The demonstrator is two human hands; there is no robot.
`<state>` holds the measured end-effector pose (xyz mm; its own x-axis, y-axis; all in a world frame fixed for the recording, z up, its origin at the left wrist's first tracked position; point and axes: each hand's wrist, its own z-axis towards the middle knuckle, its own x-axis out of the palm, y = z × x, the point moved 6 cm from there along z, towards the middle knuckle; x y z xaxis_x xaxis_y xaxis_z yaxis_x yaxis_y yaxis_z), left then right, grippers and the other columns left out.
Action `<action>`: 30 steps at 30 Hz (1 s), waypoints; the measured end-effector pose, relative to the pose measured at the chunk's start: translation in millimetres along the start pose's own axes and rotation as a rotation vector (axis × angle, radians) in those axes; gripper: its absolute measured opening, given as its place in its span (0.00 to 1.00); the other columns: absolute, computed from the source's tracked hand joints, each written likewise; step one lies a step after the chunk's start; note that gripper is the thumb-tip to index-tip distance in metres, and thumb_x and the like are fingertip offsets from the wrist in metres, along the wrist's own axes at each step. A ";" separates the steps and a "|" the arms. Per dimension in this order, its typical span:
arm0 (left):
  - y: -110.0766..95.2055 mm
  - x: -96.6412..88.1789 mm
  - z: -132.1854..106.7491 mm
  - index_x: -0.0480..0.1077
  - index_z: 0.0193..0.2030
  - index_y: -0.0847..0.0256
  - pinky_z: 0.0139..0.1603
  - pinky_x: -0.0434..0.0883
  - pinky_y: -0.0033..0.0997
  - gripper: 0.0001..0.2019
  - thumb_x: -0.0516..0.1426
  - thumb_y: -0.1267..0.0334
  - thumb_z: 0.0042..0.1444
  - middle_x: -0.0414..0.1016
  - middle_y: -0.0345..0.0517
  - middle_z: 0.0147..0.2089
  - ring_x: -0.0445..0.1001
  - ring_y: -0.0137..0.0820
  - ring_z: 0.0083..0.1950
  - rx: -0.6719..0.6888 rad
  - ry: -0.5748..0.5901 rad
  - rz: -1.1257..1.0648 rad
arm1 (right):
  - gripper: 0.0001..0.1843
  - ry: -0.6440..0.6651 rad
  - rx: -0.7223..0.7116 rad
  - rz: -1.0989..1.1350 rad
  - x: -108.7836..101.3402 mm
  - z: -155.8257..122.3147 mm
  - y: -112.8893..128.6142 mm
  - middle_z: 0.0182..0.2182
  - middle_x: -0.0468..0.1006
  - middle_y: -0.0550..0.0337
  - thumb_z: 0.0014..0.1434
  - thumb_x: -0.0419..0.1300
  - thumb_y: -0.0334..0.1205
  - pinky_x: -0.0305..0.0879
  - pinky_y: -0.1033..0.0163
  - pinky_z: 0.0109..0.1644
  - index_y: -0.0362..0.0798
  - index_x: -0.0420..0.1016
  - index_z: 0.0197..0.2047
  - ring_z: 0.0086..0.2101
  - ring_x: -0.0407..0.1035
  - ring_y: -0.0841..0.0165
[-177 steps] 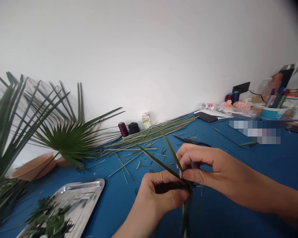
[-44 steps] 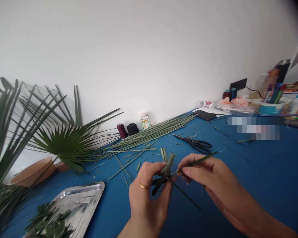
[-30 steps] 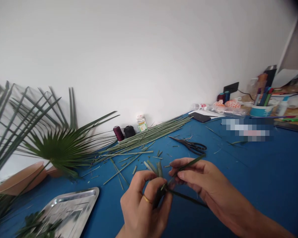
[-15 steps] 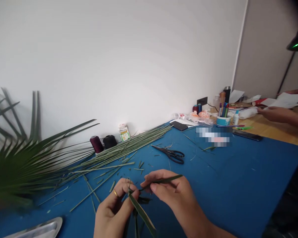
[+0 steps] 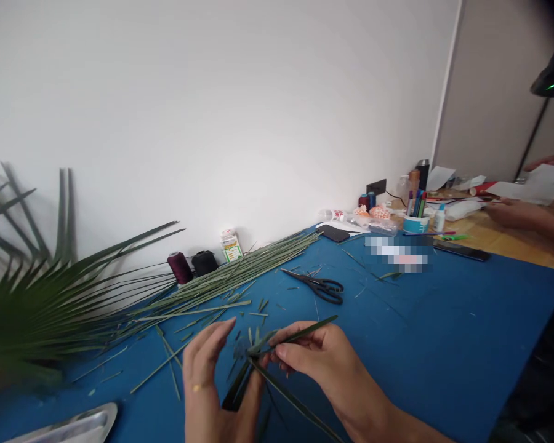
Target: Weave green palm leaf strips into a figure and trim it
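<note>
"What are the person's 2 hands doing above the blue bench (image 5: 420, 344)?"

"The right hand (image 5: 335, 369) is pinching a green leaf strip (image 5: 314, 327), its grip clamping thumb and forefinger on the blade, whose free tip is pointing up and to the right."

"And the left hand (image 5: 215, 394)?"

"Its grip is standing apart, thumb clear of the raised fingers, a gold-coloured ring (image 5: 197, 387) showing on 1 of them. The dark leaf bundle (image 5: 235, 389) is sitting in that gap, its strips meeting just left of the right fingertips. A second strip (image 5: 295, 400) is slanting down to the right from there."

"What is lying around them?"

"Black scissors (image 5: 321, 287) are lying beyond the right hand. Long cut strips (image 5: 244, 263) are running beside the white wall (image 5: 212, 111), where 1 maroon spool (image 5: 179, 269) and 1 black spool (image 5: 204, 263) are standing. A metal tray (image 5: 74, 429) is showing at lower left. At far right, another person's hand (image 5: 512, 213) is appearing beside white paper (image 5: 547, 183)."
</note>
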<state>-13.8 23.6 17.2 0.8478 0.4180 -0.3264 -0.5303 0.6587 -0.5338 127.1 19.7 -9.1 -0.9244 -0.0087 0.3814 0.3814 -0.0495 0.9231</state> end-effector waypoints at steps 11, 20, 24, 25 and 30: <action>5.6 11.2 5.5 0.75 0.33 0.55 0.40 0.69 0.32 0.06 0.56 0.65 0.50 0.75 0.45 0.38 0.72 0.35 0.41 -0.178 0.324 -0.104 | 0.07 0.040 -0.046 -0.139 -4.7 3.3 3.7 0.27 0.78 0.60 0.52 0.57 0.34 0.65 0.68 0.36 0.46 0.78 0.32 0.31 0.70 0.70; 16.6 17.9 0.0 0.75 0.27 0.64 0.32 0.69 0.26 0.04 0.60 0.67 0.43 0.76 0.45 0.28 0.73 0.33 0.32 -0.646 0.322 -0.361 | 0.06 -0.029 -0.008 -0.265 -4.4 10.2 8.9 0.23 0.76 0.62 0.48 0.59 0.37 0.63 0.67 0.31 0.46 0.77 0.29 0.26 0.68 0.70; 15.1 16.0 -0.5 0.75 0.28 0.63 0.34 0.69 0.27 0.04 0.59 0.67 0.43 0.75 0.45 0.29 0.73 0.33 0.34 -0.595 0.294 -0.341 | 0.08 -0.071 -0.053 -0.335 -5.7 9.3 16.3 0.20 0.72 0.63 0.49 0.58 0.38 0.61 0.68 0.29 0.45 0.74 0.23 0.24 0.65 0.72; 14.5 15.7 -0.3 0.75 0.28 0.63 0.35 0.69 0.27 0.04 0.59 0.67 0.44 0.75 0.45 0.29 0.73 0.33 0.34 -0.579 0.291 -0.332 | 0.07 -0.079 -0.069 -0.340 -6.8 9.5 17.6 0.20 0.72 0.63 0.50 0.58 0.37 0.61 0.68 0.29 0.46 0.73 0.23 0.24 0.65 0.71; 11.0 12.9 3.3 0.75 0.26 0.62 0.35 0.68 0.29 0.03 0.59 0.69 0.44 0.75 0.45 0.28 0.72 0.33 0.33 -0.479 0.260 -0.293 | 0.05 -0.131 -0.099 -0.322 -14.1 9.7 16.8 0.24 0.73 0.62 0.50 0.58 0.38 0.62 0.68 0.30 0.48 0.74 0.29 0.26 0.67 0.70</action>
<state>-8.7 38.3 9.7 0.9638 0.0568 -0.2607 -0.2640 0.3440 -0.9011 146.7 28.7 1.5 -0.9852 0.1512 0.0806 0.0619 -0.1249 0.9902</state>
